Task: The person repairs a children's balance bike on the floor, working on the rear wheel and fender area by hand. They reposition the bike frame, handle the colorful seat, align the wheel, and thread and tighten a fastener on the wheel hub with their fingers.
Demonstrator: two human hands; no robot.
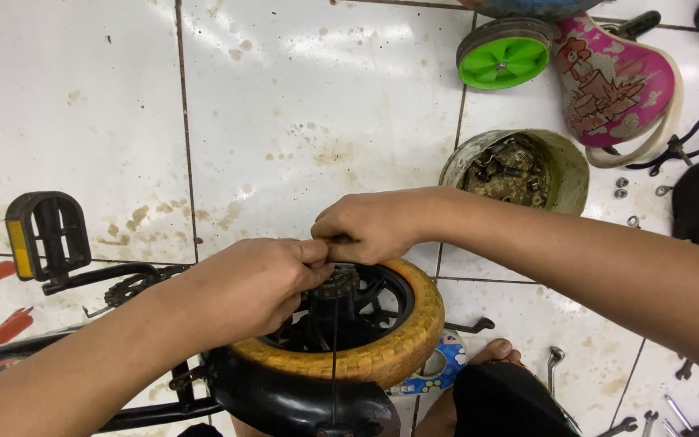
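Observation:
A small bicycle wheel with a yellow tyre (402, 340) and black spokes stands in front of me, a black mudguard (301, 405) over its near side. Both hands meet above the hub (340, 287). My left hand (256, 283) is closed, its fingers pinching a small part at the axle end. My right hand (366, 226) comes in from the right and is also closed, pinching the same spot. What they grip is too small and hidden to name.
A black pedal with a yellow reflector on its crank (46, 235) lies left. A dirty tin of nuts and bolts (519, 166), a green training wheel (502, 58) and a pink saddle (612, 81) sit beyond. Wrenches (556, 364) and loose nuts (620, 188) lie on the white tiled floor (309, 89).

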